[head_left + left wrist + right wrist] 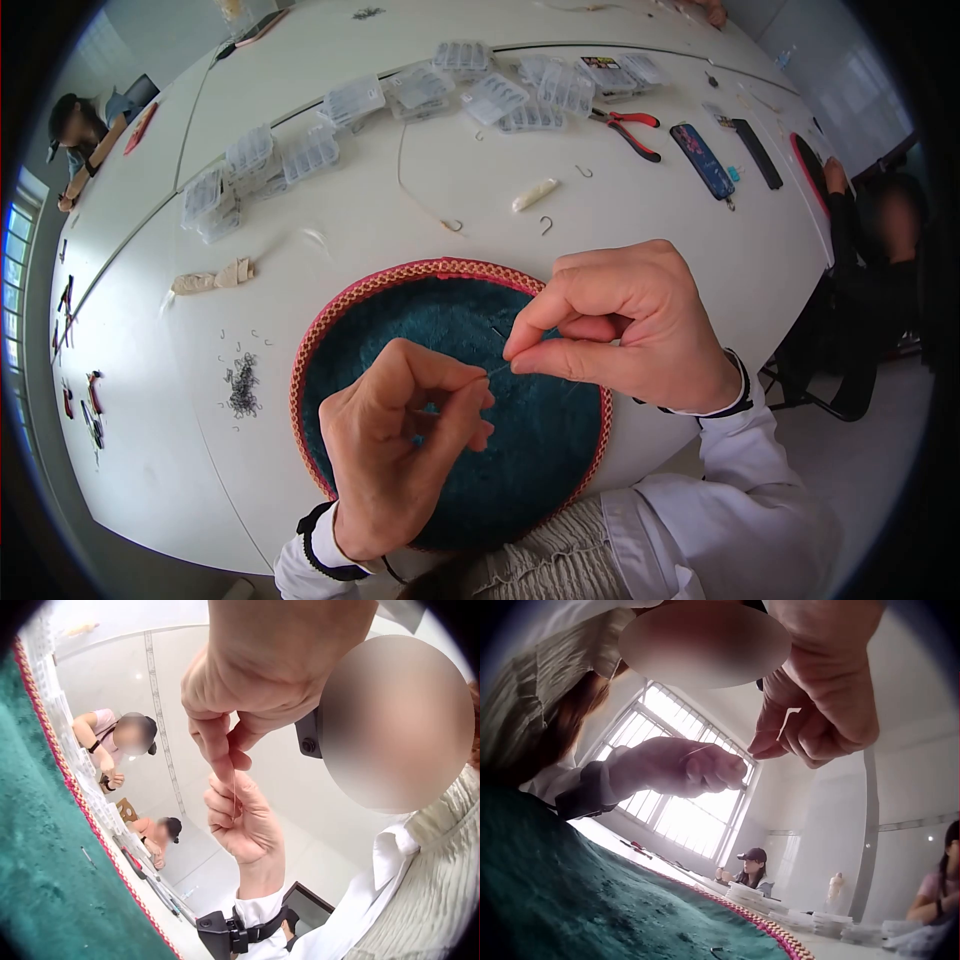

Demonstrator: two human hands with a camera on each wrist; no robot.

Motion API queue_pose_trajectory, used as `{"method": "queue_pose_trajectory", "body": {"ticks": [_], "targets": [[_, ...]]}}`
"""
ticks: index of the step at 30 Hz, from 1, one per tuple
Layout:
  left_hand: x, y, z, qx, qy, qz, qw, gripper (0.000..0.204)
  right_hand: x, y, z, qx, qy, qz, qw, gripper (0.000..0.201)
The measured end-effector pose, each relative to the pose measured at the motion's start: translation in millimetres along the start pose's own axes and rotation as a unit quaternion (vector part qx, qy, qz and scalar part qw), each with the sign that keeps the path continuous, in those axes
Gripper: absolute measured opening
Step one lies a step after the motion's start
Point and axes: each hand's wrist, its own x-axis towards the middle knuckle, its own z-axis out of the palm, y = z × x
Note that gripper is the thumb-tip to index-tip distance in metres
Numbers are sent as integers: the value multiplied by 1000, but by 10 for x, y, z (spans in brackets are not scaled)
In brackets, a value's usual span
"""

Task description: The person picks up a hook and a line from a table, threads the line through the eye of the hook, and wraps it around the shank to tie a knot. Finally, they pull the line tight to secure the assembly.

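Observation:
Above a round dark-green cushion (430, 310) with a red and gold braided rim, both hands hold a fine, pale thread (499, 371). My left hand (395, 445) pinches it between thumb and forefinger; my right hand (640, 330) pinches just to the right, fingertips a small gap away. In the left wrist view the thread (235, 796) runs down from the left hand (262, 682) across the right hand (251, 829). The right wrist view shows it crossing the left hand (675, 769). A small dark hook (498, 332) lies on the cushion behind the fingertips.
Clear plastic boxes (355, 100) line the table's far side, beside red-handled pliers (632, 132) and a blue phone-like case (702, 160). Loose hooks (243, 388) are heaped left of the cushion. A wrapped bundle (213, 278) and white roll (535, 195) lie beyond. Other people sit around the table.

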Motion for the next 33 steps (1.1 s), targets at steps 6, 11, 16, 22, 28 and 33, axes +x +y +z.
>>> {"method": "queue_pose_trajectory", "body": {"ticks": [6,11,16,22,28,33], "targets": [[-3,11,-1,-10,-11,-23,1000,5,-7,-28,-26,-12,-11,-23,1000,13],[-10,-3,-10,-16,-29,-18,999,4,-2,-13,-15,15,-3,-24,1000,11],[-10,48,17,-61,-31,-49,996,6,41,59,11,92,-13,43,995,9],[-6,12,-32,-203,-45,-65,976,6,69,227,107,274,-88,133,948,9],[21,-7,-42,-240,-16,-64,968,8,41,202,207,404,-86,213,885,5],[14,-23,-14,-199,28,-27,979,8,-10,97,190,170,-25,71,983,5]]}}
